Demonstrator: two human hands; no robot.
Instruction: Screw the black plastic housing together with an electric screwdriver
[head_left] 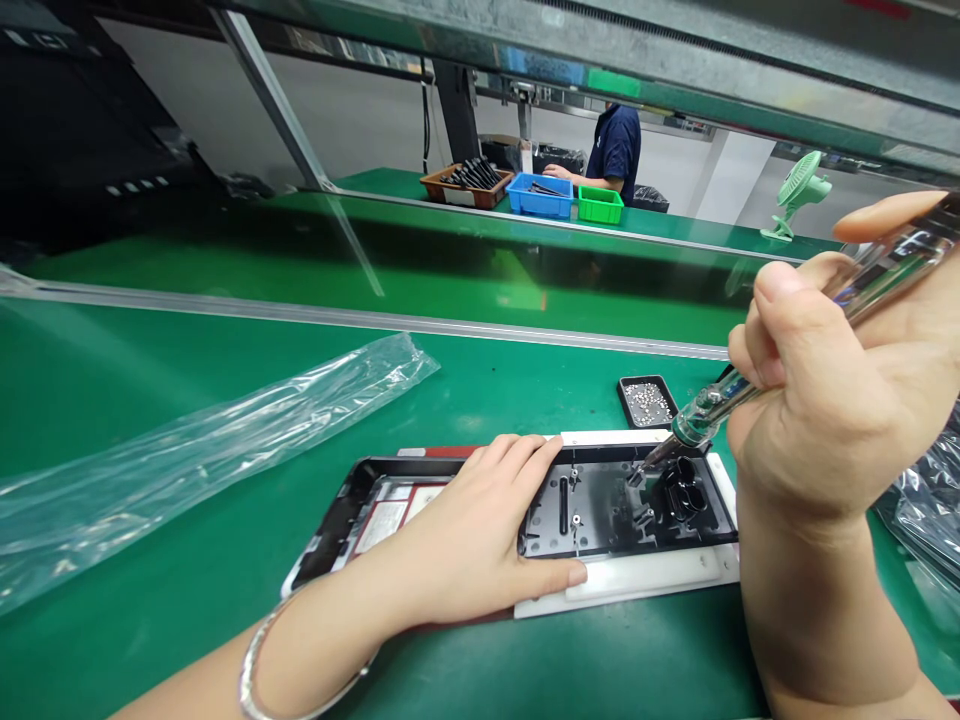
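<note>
A long black plastic housing [600, 500] lies in a white fixture [645, 575] on the green bench. Across its middle rests my left hand [495, 530], flat, with fingers on the far edge and thumb on the near side. My right hand [817, 370] is wrapped round an electric screwdriver [701, 418] with a clear body, held at a slant. Its tip reaches down to a post inside the right part of the housing; whether a screw sits there I cannot tell. Just behind the housing stands a small black tray [647, 402] of tiny screws.
A clear plastic bag [225, 450] stretches across the bench at left. Dark bagged items [930, 500] lie at far right. Beyond a metal rail are a brown bin [465, 187], blue bin [538, 196], green bin [600, 205], fan [799, 190] and a person [616, 150].
</note>
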